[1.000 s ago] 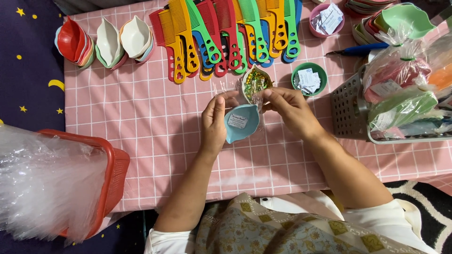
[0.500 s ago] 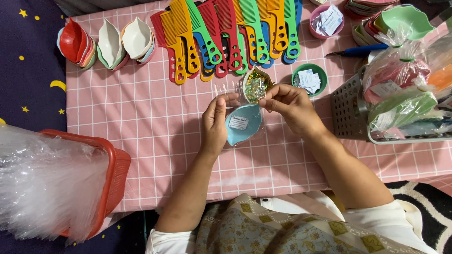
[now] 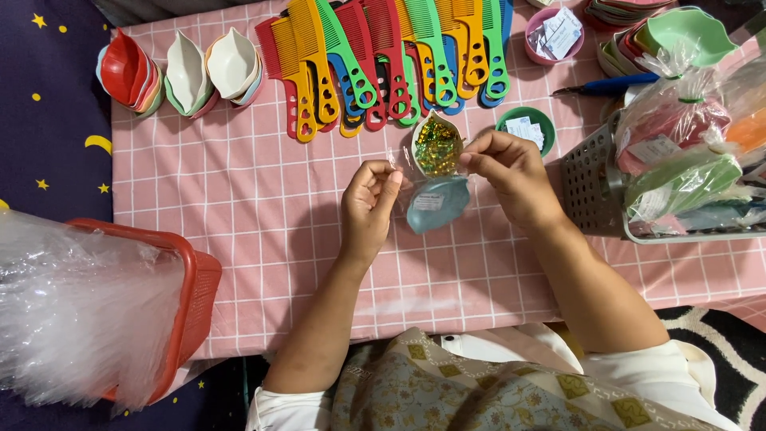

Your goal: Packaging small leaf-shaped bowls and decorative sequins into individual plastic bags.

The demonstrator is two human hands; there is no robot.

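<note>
A home packing spot on the floor: a pink checked cloth (image 3: 239, 207) carries rows of coloured combs (image 3: 383, 56), stacked small dishes (image 3: 183, 72) and a red basket (image 3: 187, 303) of clear bags.

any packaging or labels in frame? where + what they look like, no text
Clear plastic bag: between the left hand and right hand, holding a light-blue dish.
White label: small rectangle on that dish.
Paper slips: white, in green round bowl.
Paper slips: white, in pink bowl, top.
Bagged goods: clear bags in grey basket, right.
Clear bags: heap in red basket, left.
</note>
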